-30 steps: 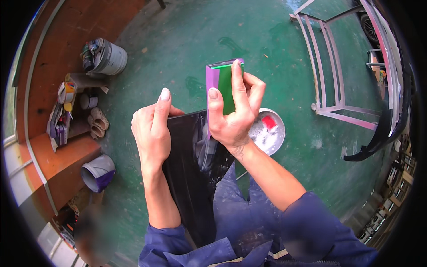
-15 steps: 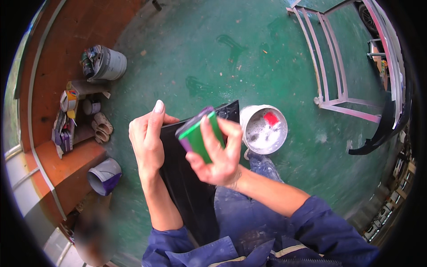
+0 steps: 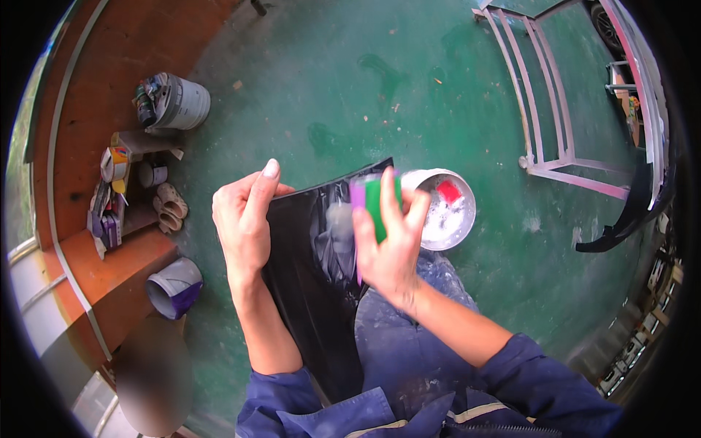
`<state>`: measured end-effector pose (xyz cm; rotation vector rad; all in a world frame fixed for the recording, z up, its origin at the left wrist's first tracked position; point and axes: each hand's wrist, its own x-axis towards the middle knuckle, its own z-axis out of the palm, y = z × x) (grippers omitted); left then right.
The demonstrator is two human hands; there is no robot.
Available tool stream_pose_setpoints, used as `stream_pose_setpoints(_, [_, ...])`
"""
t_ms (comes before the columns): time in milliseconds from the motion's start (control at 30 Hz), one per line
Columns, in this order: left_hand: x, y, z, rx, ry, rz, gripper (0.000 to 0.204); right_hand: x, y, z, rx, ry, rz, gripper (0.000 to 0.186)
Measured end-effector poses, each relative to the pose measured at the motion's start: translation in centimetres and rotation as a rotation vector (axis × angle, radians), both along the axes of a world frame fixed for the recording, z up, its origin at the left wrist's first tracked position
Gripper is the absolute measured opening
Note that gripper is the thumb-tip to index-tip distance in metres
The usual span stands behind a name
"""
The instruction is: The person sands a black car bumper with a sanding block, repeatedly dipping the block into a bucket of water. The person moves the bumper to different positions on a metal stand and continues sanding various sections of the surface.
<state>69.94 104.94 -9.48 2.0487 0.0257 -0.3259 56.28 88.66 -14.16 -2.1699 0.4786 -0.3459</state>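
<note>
A black glossy panel (image 3: 303,292) lies slanted over my lap, its far edge pointing away from me. My left hand (image 3: 244,223) grips its left edge near the far corner, thumb up on top. Over the panel's right side, my right hand (image 3: 394,252) holds a green and purple sponge pad (image 3: 374,204), slightly blurred, with the fingers on its green face. The pad seems to lie against the panel. Beside it runs a wet, shiny streak (image 3: 332,233). Just right of the panel, a white bucket (image 3: 467,237) holds foamy water and a red piece (image 3: 449,192).
To the left, an orange-brown ledge (image 3: 131,263) bears a small shelf with cans and boxes. A filled bucket (image 3: 186,102), a purple-stained bucket (image 3: 175,288) and clogs (image 3: 171,208) stand there. At the far right is a pale metal frame (image 3: 544,95) on the green floor (image 3: 328,87).
My right hand has moved the sponge pad right and slightly nearer across the panel. A wet streak now shows where the pad was. My left hand keeps its grip.
</note>
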Motion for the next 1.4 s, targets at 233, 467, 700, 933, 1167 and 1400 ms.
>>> stream_pose_setpoints(233, [-0.3, -0.1, 0.4, 0.060, -0.043, -0.023, 0.059, -4.2, -1.4, -0.7, -0.047, -0.162, 0.283, 0.074])
stream_pose_setpoints(467, [-0.4, -0.4, 0.1, 0.040, 0.006, 0.002, 0.061, 2.3, -5.3, -1.5, -0.122, -0.330, 0.525, 0.071])
stream_pose_setpoints(700, [0.5, -1.8, 1.3, 0.182, -0.070, -0.049, 0.065, 6.1, -4.8, -1.1, -0.140, -0.433, 0.563, 0.071])
stream_pose_setpoints(933, [-0.1, -1.8, 1.4, 0.183, -0.034, -0.058, 0.064, 1.7, -6.2, -1.6, -0.241, -0.340, 0.568, 0.069])
stream_pose_setpoints(1167, [-0.1, -1.8, 1.9, 0.150, 0.017, -0.005, 0.065, 6.8, -2.1, -0.3, -0.130, -0.331, 0.192, 0.069])
stream_pose_setpoints(1400, [-0.1, -1.8, 1.8, 0.129, -0.028, -0.010, 0.065, 9.9, -1.3, 0.6, -0.116, -0.315, 0.023, 0.070])
